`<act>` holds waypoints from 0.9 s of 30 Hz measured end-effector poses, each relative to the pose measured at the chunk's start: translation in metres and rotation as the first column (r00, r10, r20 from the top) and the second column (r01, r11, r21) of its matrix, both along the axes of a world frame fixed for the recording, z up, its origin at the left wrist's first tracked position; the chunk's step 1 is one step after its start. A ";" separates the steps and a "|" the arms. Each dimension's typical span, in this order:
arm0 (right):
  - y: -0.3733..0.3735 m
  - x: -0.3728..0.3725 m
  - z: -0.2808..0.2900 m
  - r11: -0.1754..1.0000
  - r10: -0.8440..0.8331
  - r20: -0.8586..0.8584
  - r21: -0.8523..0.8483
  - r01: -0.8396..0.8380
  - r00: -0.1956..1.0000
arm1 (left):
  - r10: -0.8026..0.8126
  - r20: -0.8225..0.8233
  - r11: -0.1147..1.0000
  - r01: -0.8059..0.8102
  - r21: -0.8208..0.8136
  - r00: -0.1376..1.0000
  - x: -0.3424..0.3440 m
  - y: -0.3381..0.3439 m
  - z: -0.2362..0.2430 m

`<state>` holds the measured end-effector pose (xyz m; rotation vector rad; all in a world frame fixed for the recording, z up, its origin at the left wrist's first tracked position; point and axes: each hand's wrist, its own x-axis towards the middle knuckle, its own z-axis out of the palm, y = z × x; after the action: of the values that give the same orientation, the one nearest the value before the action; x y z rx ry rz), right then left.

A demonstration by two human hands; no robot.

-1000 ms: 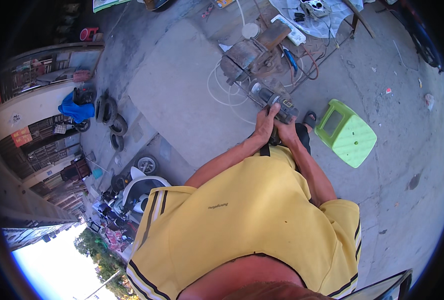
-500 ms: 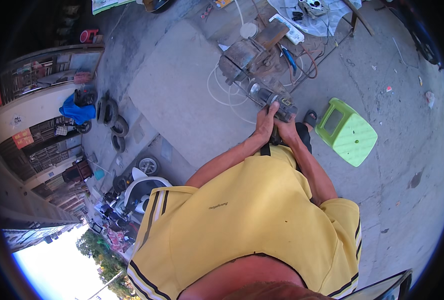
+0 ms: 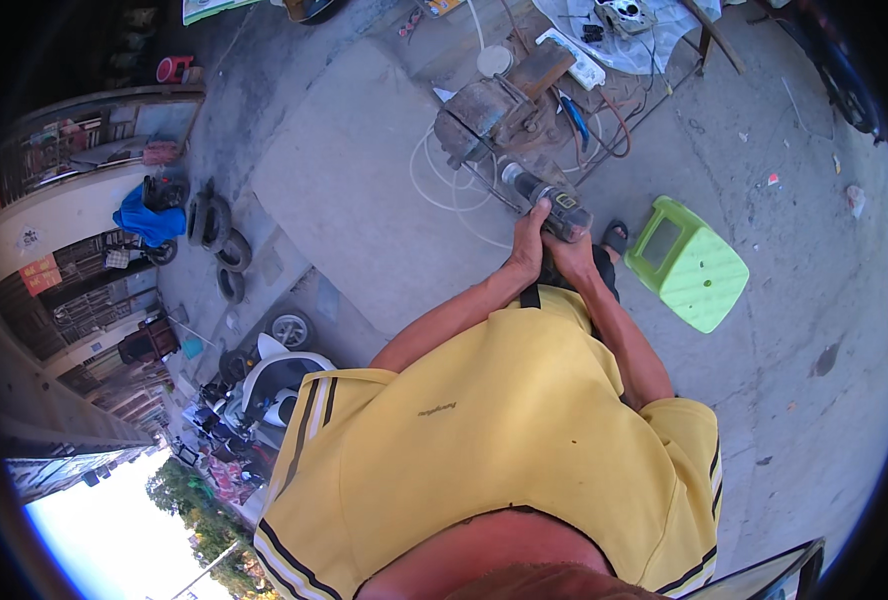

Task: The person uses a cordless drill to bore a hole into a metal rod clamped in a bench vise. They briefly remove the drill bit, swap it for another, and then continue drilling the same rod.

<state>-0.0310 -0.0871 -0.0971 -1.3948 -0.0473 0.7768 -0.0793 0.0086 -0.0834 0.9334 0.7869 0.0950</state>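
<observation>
Seen from above, a person in a yellow shirt (image 3: 494, 420) with striped sleeves holds a dark power tool (image 3: 564, 212) in both bare hands, out in front of the body. The left hand (image 3: 530, 240) is clamped on the tool's left side, its thumb lying along the casing; its other fingers are hidden. The right hand (image 3: 571, 258) is closed against the rear of the tool, close beside the left; its fingertips cannot be made out. The tool sits between and just beyond the fingers, its pale front end slanting away to the left, towards a grimy metal machine (image 3: 484, 115). Whether the two touch cannot be told.

Left of the machine, beyond the left fingers, loops of pale tubing (image 3: 426, 180) lie on the concrete. Farther beyond the fingers are a blue-handled tool (image 3: 573, 110), a white power strip (image 3: 571, 62), and a plastic sheet (image 3: 669, 45) bearing a metal part (image 3: 624, 16). Right of the right fingers are a sandalled foot (image 3: 615, 238) and, past it, a light green stool (image 3: 704, 275) tipped over. Well left of the fingers are dark tyres (image 3: 232, 250) and a white scooter (image 3: 282, 380)
</observation>
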 end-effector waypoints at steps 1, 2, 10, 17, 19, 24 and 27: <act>0.000 0.001 0.003 1.000 0.019 0.008 -0.010 -0.018 1.000 | 0.011 0.007 1.000 -0.011 0.000 1.000 0.000 -0.001 0.001; -0.001 0.003 0.006 0.999 0.037 0.016 -0.019 -0.037 0.999 | 0.014 0.013 1.000 -0.014 0.003 1.000 0.000 -0.001 0.002; 0.001 0.004 0.018 0.996 0.090 0.156 -0.028 -0.086 0.984 | 0.044 0.070 0.998 -0.046 0.030 0.997 -0.003 -0.002 0.007; 0.001 0.009 0.014 0.998 0.056 0.111 -0.044 -0.051 0.992 | 0.076 -0.001 0.994 -0.076 -0.072 0.997 0.004 -0.005 -0.011; -0.001 0.010 0.007 0.995 0.082 0.083 -0.066 -0.077 0.993 | 0.091 -0.011 0.992 -0.091 -0.083 0.996 0.005 -0.006 -0.012; -0.005 0.017 0.004 0.978 0.168 0.092 -0.140 -0.154 0.982 | 0.090 -0.056 0.990 -0.095 -0.104 0.994 0.006 -0.004 -0.025; -0.006 0.022 0.011 0.968 0.207 0.109 -0.170 -0.187 0.972 | 0.096 -0.060 0.988 -0.102 -0.117 0.994 0.009 -0.005 -0.021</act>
<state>-0.0093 -0.0933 -0.0863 -1.6074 -0.2302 0.8709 -0.0704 0.0038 -0.1048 0.7853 0.8801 0.1082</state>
